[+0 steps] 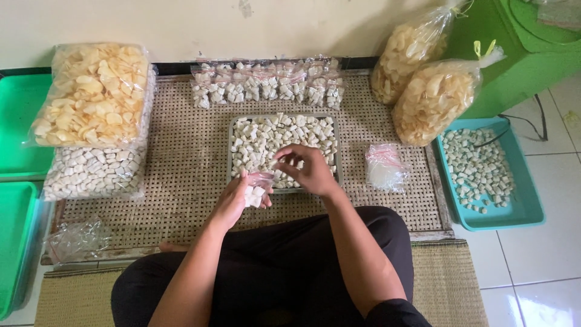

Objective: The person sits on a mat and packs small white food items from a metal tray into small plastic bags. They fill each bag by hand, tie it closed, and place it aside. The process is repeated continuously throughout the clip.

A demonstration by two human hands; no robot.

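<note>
sitting cross-legged at the near edge of a woven mat (181,151), a person is looking down at both hands. going left to right: green trays (18,121) are lying off the mat's left edge. a big clear bag of yellow chips (91,94) is resting at the far left corner, stacked on a bag of white pieces (91,172). a crumpled pile of empty plastic bags (75,239) is sitting at the near left corner. a row of small filled packets (266,85) is lining the far edge. a grey metal tray (230,148) of white cracker pieces is sitting mid-mat. the left hand (233,203) is closing around a small clear bag (257,189), fingers clamped on it, holding it just at the tray's near edge; the bag is partly filled with white pieces. the right hand (308,169) is hovering over the tray beside the bag's mouth, fingertips pinched together, apparently on a white piece, though it is too small to tell for sure. a stack of small empty bags (384,168) is lying right of the tray. two tied bags of chips (426,85) are leaning at the far right corner. a teal tray (523,209) of greenish pieces is sitting off the right edge on the tile floor.
</note>
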